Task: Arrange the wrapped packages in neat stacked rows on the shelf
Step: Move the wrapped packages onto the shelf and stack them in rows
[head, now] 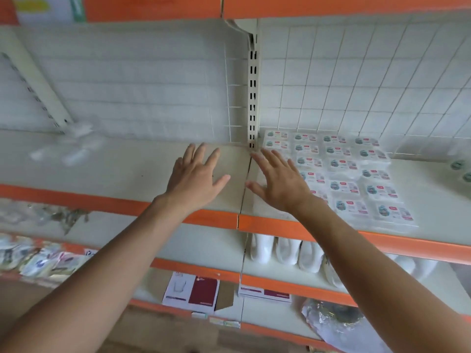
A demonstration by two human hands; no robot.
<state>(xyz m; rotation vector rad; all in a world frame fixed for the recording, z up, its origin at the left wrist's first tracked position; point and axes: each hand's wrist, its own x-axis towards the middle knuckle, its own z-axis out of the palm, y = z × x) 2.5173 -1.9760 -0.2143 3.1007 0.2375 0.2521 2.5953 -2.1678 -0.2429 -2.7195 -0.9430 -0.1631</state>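
Left hand (196, 174): fingers spread wide and straight, holding nothing, over the bare shelf (114, 174) just left of the seam.
Right hand (277, 182): also spread wide and empty, just right of the seam, at the left edge of the packages.
Contact with shelf: cannot tell for either hand.
Wrapped packages (344, 174): lying flat in rows on the right half of the shelf, running from the wire back panel (356, 72) to the near orange edge.
Slotted post (253, 98): upright at the far end of the seam.
Lower shelf: white items (285, 250) in a row.
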